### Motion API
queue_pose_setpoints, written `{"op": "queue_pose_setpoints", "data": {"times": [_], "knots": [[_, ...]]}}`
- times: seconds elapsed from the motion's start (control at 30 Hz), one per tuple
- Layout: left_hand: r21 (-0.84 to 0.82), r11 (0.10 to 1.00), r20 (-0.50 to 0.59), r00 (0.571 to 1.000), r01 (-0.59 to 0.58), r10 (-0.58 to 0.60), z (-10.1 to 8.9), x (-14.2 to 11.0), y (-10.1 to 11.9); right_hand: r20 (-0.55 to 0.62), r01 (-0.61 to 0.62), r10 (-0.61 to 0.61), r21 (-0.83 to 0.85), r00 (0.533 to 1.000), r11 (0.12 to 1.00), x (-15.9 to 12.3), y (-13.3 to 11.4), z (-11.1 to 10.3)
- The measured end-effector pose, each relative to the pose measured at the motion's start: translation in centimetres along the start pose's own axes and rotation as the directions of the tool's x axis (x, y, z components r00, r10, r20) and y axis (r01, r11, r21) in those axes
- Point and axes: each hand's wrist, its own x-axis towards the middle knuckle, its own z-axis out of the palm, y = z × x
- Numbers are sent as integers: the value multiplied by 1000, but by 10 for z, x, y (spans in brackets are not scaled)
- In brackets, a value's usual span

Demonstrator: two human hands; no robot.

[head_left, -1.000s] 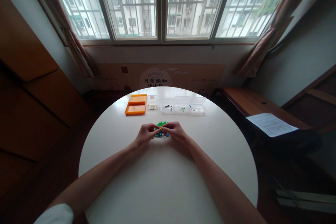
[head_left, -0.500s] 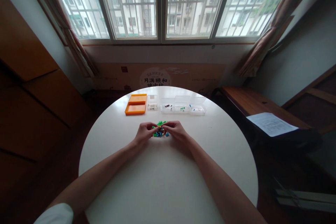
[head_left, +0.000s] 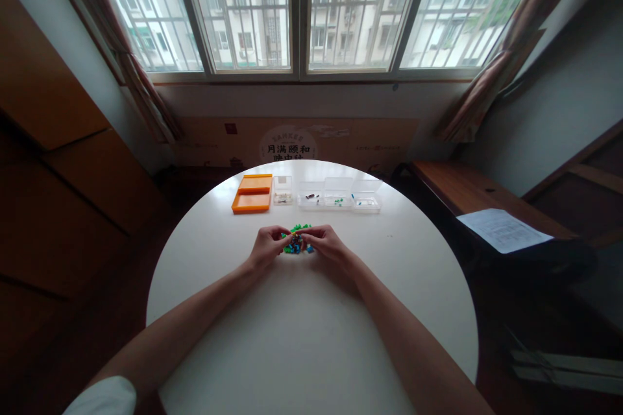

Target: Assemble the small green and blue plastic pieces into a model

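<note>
Our left hand [head_left: 267, 244] and right hand [head_left: 326, 240] over small coloured pieces [head_left: 296, 248]
Both look narrowed; whether they grip any, we cannot tell. The pieces lie between and beneath them, probably light, stiff, best pinched by opposite sides.

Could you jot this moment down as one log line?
left hand: at coloured pieces | right hand: at same pieces, close to left | held: unclear | beyond: orange case, clear boxes | surface: white table

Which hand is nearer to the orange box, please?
Left. The left hand is on the near side of the orange box; the right hand is farther off, to its right.
</note>
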Motion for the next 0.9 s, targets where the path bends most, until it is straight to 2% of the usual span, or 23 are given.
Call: {"op": "queue_pose_setpoints", "data": {"times": [0.5,0.9], "knots": [[-20,1000,18,1000,-9,10,0,0,-2,-9,6,-6,-35,1000,999,-2,-5,1],[-8,1000,6,1000,-12,13,0,0,2,-13,-2,1,-20,1000,1000,-1,1,-2]]}}
